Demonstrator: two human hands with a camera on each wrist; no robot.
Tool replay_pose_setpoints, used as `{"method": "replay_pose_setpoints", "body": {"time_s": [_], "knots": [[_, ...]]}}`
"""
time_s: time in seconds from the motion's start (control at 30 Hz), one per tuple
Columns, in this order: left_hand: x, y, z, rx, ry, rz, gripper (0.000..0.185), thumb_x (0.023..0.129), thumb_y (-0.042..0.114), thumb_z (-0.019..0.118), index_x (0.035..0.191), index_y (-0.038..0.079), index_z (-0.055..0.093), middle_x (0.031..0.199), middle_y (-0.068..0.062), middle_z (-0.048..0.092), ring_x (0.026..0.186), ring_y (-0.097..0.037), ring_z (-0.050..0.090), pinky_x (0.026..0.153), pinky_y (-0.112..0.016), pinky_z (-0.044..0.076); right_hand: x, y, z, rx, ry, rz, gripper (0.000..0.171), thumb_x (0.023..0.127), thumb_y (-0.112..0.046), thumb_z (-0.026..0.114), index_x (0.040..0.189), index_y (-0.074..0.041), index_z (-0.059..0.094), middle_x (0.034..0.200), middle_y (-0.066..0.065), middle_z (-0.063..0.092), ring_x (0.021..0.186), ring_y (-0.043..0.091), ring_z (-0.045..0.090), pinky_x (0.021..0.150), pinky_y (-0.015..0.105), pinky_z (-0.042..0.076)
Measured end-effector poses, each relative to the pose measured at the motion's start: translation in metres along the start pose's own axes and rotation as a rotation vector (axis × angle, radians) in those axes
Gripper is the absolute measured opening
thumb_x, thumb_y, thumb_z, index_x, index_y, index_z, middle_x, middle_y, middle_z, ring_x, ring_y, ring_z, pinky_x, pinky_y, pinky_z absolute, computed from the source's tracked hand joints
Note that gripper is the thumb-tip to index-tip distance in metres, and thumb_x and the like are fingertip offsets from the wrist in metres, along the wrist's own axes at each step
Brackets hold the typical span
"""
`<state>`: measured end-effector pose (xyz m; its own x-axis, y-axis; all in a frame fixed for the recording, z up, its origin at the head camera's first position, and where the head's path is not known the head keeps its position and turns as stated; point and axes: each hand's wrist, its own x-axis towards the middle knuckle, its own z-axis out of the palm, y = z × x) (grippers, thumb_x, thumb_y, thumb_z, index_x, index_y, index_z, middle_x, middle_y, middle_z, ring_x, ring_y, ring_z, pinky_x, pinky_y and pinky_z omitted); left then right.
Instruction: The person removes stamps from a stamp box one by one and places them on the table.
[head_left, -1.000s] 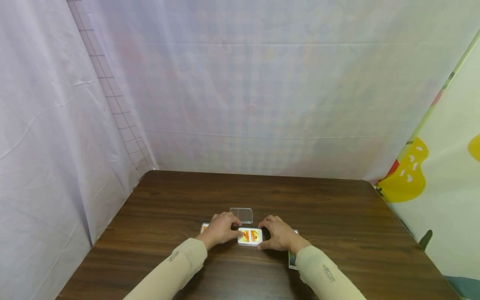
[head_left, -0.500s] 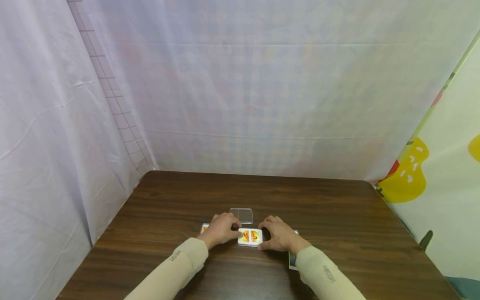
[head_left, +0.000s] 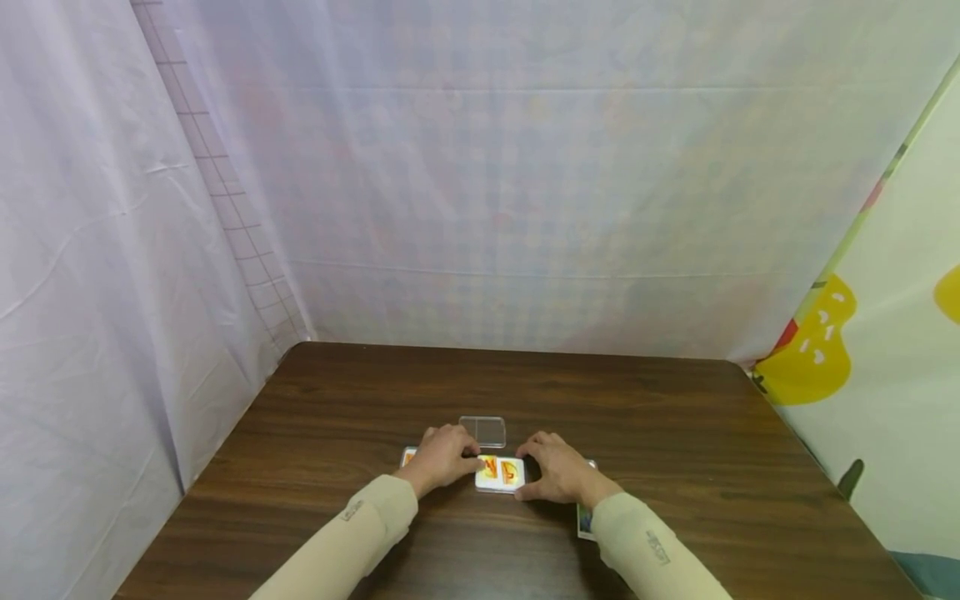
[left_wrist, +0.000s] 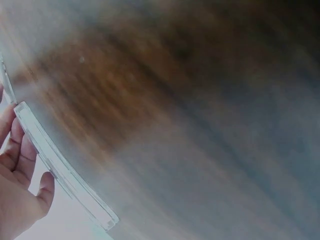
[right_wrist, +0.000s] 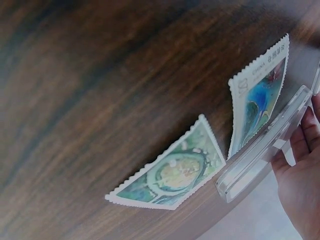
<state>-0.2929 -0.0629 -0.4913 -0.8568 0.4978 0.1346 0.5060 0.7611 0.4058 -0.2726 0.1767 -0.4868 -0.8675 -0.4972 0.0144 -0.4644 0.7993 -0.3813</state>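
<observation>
A clear plastic case (head_left: 500,486) with a white base lies flat at the table's middle in the head view. Two orange-and-yellow stamp-like pictures (head_left: 509,472) show inside it, the left one slightly askew. My left hand (head_left: 442,457) holds the case's left end, its thumb at the left picture. With thumb and fingers spread along the right end, my right hand (head_left: 557,468) grips the case. The left wrist view shows a clear case (left_wrist: 65,167) edge-on beside a hand; the right wrist view shows a similar clear case (right_wrist: 265,145). The palms are hidden in the head view.
An empty clear lid (head_left: 491,431) lies just beyond the case. Another orange-patterned item (head_left: 408,455) is partly under the left wrist. Two perforated stamps, one green (right_wrist: 172,175) and one blue (right_wrist: 260,97), appear in the right wrist view. White curtains surround the brown table (head_left: 337,392).
The left picture has shifted slightly away from me and tilted in the case, with the left thumb beside it. The right hand, the case and the lid look unmoved.
</observation>
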Motion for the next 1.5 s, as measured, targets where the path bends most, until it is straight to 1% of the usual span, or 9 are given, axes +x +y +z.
{"method": "replay_pose_setpoints", "body": {"time_s": [0.3,0.6,0.77,0.83,0.9,1.0,1.1,1.27,1.5], "knots": [[0.001,0.000,0.000,0.014,0.007,-0.003,0.018,0.087,0.033,0.074,0.094,0.017,0.076,0.087,0.008,0.062,0.087,-0.014,0.056,0.084,-0.040,0.038,0.000,-0.001,0.000,0.003,-0.009,0.022,0.060,0.075,-0.043,0.084,0.120,-0.010,0.063,0.127,0.013,0.055,0.122,0.036,0.048,0.101,0.052,0.041],[0.003,0.001,0.002,-0.035,0.046,0.007,0.015,0.082,0.026,0.077,0.091,0.014,0.075,0.082,0.007,0.058,0.083,-0.013,0.053,0.078,-0.039,0.039,0.000,0.000,0.001,-0.001,0.003,-0.007,0.059,0.074,-0.042,0.085,0.119,-0.009,0.063,0.126,0.015,0.055,0.121,0.037,0.049,0.100,0.052,0.041],[0.004,0.004,-0.001,-0.109,0.059,0.010,0.011,0.081,0.019,0.076,0.090,0.013,0.074,0.082,0.005,0.059,0.082,-0.014,0.055,0.080,-0.042,0.040,0.000,0.002,0.001,-0.008,0.014,-0.026,0.058,0.074,-0.041,0.085,0.117,-0.009,0.063,0.123,0.014,0.056,0.118,0.036,0.050,0.099,0.051,0.042],[0.004,0.005,-0.002,-0.156,0.066,0.014,0.010,0.081,0.016,0.077,0.089,0.011,0.074,0.082,0.004,0.060,0.081,-0.014,0.056,0.081,-0.042,0.042,0.000,0.002,0.001,-0.009,0.019,-0.030,0.058,0.074,-0.041,0.085,0.117,-0.009,0.063,0.122,0.013,0.056,0.118,0.035,0.050,0.099,0.051,0.042],[0.004,0.005,-0.002,-0.203,0.073,0.014,0.008,0.081,0.013,0.076,0.088,0.010,0.073,0.081,0.004,0.060,0.079,-0.013,0.056,0.080,-0.039,0.044,0.000,0.002,0.002,-0.009,0.020,-0.030,0.058,0.074,-0.041,0.085,0.117,-0.009,0.063,0.123,0.014,0.056,0.118,0.035,0.050,0.099,0.051,0.042],[0.005,0.005,-0.002,-0.266,0.083,0.018,0.006,0.082,0.009,0.075,0.087,0.007,0.073,0.080,0.003,0.060,0.076,-0.012,0.055,0.074,-0.032,0.047,0.000,0.002,0.002,-0.008,0.022,-0.028,0.059,0.074,-0.041,0.085,0.117,-0.008,0.063,0.123,0.014,0.056,0.118,0.036,0.050,0.100,0.051,0.042],[0.005,0.004,-0.001,-0.305,0.084,0.010,0.005,0.082,0.007,0.074,0.086,0.007,0.072,0.081,0.003,0.061,0.077,-0.011,0.055,0.072,-0.029,0.047,0.000,0.002,0.002,-0.010,0.019,-0.030,0.059,0.074,-0.041,0.085,0.118,-0.008,0.063,0.124,0.014,0.056,0.119,0.036,0.050,0.099,0.052,0.042],[0.005,0.004,-0.004,-0.357,0.068,-0.025,0.003,0.085,0.009,0.073,0.087,0.007,0.073,0.084,0.002,0.065,0.081,-0.013,0.058,0.077,-0.032,0.048,0.000,0.002,0.001,-0.014,0.013,-0.024,0.059,0.075,-0.042,0.084,0.118,-0.009,0.063,0.124,0.014,0.056,0.119,0.035,0.050,0.100,0.051,0.041],[0.006,0.003,-0.011,-0.465,0.043,-0.094,0.006,0.087,0.014,0.072,0.088,0.007,0.073,0.088,0.001,0.068,0.084,-0.015,0.059,0.081,-0.038,0.048,0.001,0.002,0.002,-0.015,0.012,-0.023,0.058,0.075,-0.042,0.084,0.117,-0.009,0.063,0.124,0.014,0.056,0.118,0.036,0.050,0.099,0.051,0.042]]}}
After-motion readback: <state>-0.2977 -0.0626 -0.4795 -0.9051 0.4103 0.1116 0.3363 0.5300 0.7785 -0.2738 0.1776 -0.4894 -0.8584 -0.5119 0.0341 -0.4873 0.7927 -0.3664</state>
